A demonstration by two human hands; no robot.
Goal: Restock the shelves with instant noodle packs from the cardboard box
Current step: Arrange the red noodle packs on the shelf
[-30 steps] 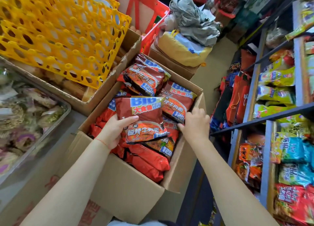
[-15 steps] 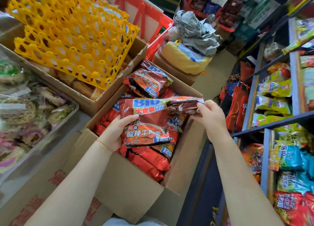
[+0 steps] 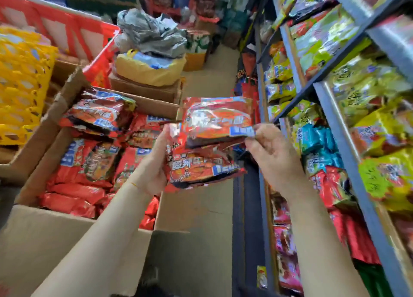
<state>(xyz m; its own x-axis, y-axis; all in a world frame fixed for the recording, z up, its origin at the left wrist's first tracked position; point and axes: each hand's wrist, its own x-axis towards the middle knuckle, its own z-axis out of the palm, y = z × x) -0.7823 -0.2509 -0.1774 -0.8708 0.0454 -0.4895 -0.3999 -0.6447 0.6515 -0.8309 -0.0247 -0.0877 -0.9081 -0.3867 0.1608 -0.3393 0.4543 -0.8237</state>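
The open cardboard box (image 3: 55,234) at lower left holds several red instant noodle packs (image 3: 89,162). My left hand (image 3: 154,162) grips a red noodle pack (image 3: 201,167) from its left side, lifted above the box's right edge. My right hand (image 3: 272,153) pinches the right edge of a second red pack (image 3: 219,120) lying on top of the first. Both packs hang between the box and the metal shelves (image 3: 342,140) on the right, which are filled with green, blue and red noodle packs.
Yellow plastic crates (image 3: 20,91) sit in a box at the left, with a red crate (image 3: 67,30) behind. A yellow bag under grey cloth (image 3: 152,33) rests on another carton beyond the box. A narrow aisle floor (image 3: 207,86) runs ahead between boxes and shelves.
Both hands have lifted their packs out of the box and moved them right, towards the shelves. The right hand's pack now lies stacked on the left hand's pack. The view has turned right.
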